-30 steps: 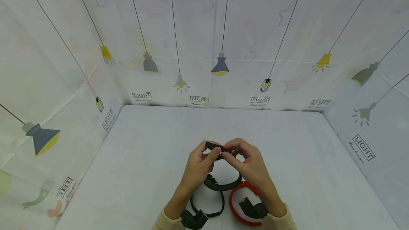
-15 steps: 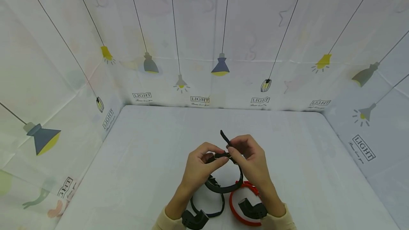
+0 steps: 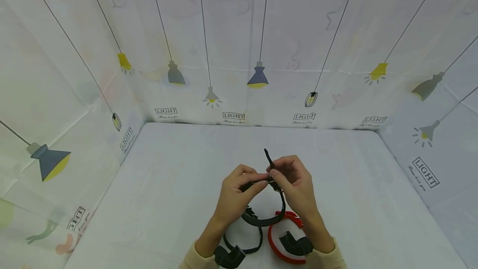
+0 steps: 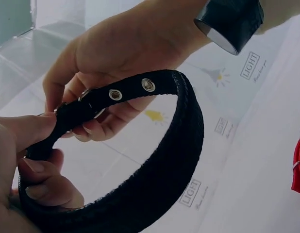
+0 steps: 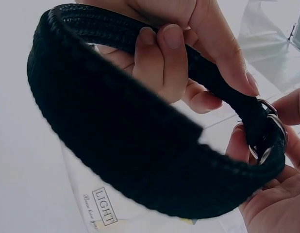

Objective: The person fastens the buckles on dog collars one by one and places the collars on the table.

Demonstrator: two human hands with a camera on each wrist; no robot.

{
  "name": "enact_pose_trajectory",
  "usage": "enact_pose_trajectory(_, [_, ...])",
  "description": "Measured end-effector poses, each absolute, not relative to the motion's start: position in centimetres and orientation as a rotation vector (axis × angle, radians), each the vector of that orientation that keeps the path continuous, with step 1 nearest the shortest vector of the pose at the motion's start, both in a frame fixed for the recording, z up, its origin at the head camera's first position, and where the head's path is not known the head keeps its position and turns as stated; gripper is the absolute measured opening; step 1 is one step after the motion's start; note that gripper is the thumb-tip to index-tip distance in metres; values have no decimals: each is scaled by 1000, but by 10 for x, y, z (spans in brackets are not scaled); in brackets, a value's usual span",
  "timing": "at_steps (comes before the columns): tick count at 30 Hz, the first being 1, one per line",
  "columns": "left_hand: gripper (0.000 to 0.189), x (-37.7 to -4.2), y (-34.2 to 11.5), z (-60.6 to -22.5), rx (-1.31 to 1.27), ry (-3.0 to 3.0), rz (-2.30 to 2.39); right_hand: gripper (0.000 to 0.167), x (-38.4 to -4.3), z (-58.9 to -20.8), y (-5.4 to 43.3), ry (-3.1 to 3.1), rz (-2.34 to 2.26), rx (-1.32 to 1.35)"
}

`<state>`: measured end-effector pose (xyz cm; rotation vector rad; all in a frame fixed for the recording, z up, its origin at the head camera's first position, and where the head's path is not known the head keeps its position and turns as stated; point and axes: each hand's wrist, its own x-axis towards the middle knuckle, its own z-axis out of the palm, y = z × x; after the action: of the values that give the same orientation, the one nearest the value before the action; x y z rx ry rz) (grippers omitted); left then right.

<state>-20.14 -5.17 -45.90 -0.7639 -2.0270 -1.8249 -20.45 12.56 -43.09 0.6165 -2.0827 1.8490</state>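
Both hands hold a black pet collar (image 3: 264, 222) with metal eyelets and a buckle, its loop hanging above the table. My left hand (image 3: 233, 192) grips the strap by the buckle, thumb on one side and curled fingers on the other. Beside it, my right hand (image 3: 296, 184) pinches the band at the buckle's metal rings (image 5: 269, 128). The free strap end (image 3: 267, 156) sticks up past the right fingers. In the left wrist view, two eyelets (image 4: 148, 85) show on the band. Fingers partly hide the buckle.
Below the hands, a thin dark collar (image 3: 243, 251) lies on the white table (image 3: 168, 169), with a red collar (image 3: 278, 252) to its right. Black wrist cameras (image 3: 229, 257) sit at both wrists. A lamp-printed cloth (image 3: 231, 32) hangs around the table's back and sides.
The strap end swung from lying leftward across the fingers to pointing up. The right hand moved slightly up and right; the left hand still holds the collar close by.
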Motion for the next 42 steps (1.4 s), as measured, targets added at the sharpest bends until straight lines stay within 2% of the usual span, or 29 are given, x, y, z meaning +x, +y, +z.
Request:
enact_pose_trajectory(26, [18,-201,-49,-456,-847,-1985,-1632,18,-205,-430,122,-1929,2056,604])
enact_pose_trajectory(42, [27,-205,-46,-459,-939,-1851,-1267,25,-203,-431,115,-1804,2078,627])
